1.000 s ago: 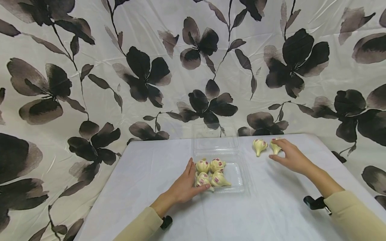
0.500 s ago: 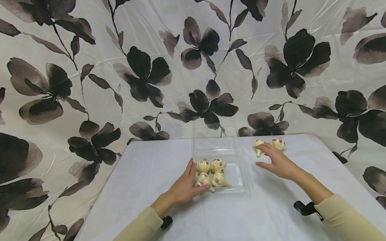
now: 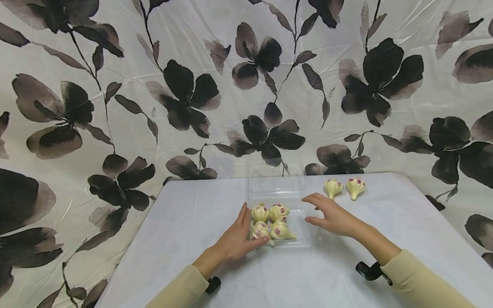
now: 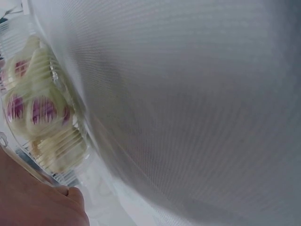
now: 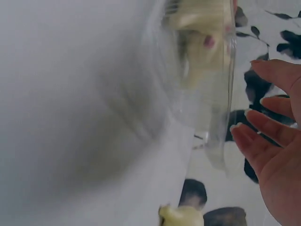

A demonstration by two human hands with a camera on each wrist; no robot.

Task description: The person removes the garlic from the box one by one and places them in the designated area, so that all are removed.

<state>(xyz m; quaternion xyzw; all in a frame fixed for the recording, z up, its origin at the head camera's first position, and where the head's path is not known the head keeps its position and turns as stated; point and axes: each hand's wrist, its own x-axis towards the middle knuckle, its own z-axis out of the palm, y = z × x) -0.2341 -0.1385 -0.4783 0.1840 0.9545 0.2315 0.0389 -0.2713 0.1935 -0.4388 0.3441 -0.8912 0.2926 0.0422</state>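
Observation:
A clear plastic clamshell box [image 3: 304,229] lies on the table with its lid [image 3: 275,184] raised at the back. Several garlic bulbs [image 3: 282,229], cream with purple patches, fill its left part; the right part holds none. My left hand [image 3: 235,237] rests at the box's left side, fingers straight along the wall and thumb across the front corner. The right hand [image 3: 335,217] hovers at the box's right edge, holding nothing, fingers slightly bent and apart. Behind it two more garlic bulbs [image 3: 333,188] sit side by side on the table. Bulbs [image 4: 42,106] show through the wall in the left wrist view.
White cloth covers the table [image 3: 185,214]. A floral curtain [image 3: 215,85] hangs right behind its back edge. Each wrist carries a black camera mount [image 3: 369,271].
My right hand has moved left from the far-right garlic bulb, past the other loose bulb, to the box's right edge. Both loose bulbs stay on the table. The left hand keeps its place.

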